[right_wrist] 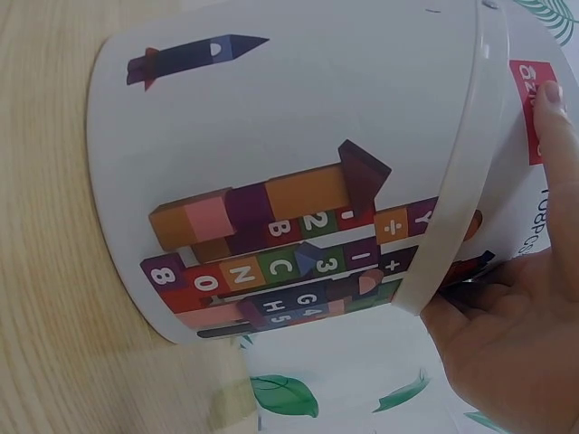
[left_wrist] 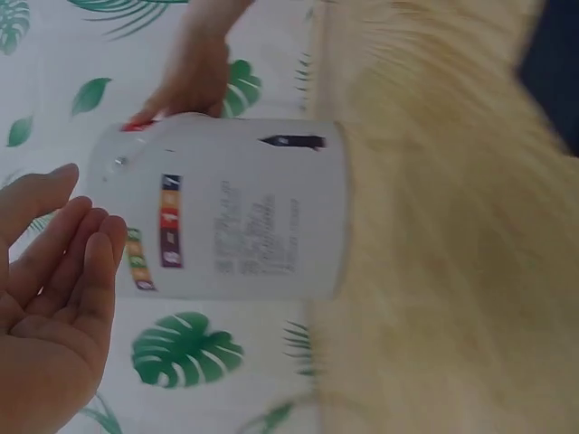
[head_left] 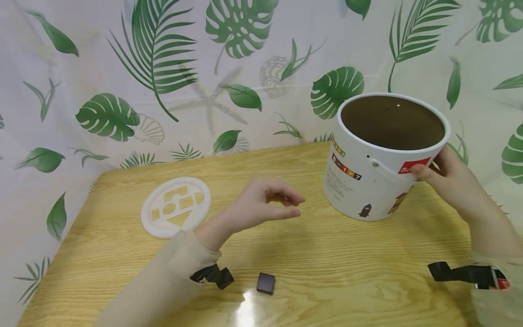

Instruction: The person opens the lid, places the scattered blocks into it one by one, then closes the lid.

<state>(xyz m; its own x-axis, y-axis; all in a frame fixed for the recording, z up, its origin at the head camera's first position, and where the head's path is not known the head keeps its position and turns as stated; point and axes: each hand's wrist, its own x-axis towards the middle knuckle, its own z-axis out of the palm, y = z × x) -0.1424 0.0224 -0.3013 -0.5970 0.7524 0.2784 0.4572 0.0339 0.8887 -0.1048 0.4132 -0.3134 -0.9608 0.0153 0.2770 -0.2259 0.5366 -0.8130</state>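
Note:
A white bucket [head_left: 359, 181] with printed toy-block pictures stands at the right, its dark inside visible from above. My right hand [head_left: 453, 181] grips its right side near the rim, the thumb [right_wrist: 552, 113] lying over a red label. The other fingers are partly hidden by the bucket. Whether its base rests fully on the table is hard to tell. Left of the bucket, my left hand [head_left: 261, 204] hovers with bent fingers and thumb apart, holding nothing. In the left wrist view its fingers [left_wrist: 68, 262] appear in front of the bucket. A small dark block [head_left: 266, 283] lies near the front.
On the left of the wooden table [head_left: 318, 272] lies a round white lid [head_left: 206, 195] with shaped cut-outs. Behind the table hangs a leaf-patterned cloth [head_left: 286, 54]. Each wrist wears a black camera mount, such as the one on the left wrist [head_left: 214, 275].

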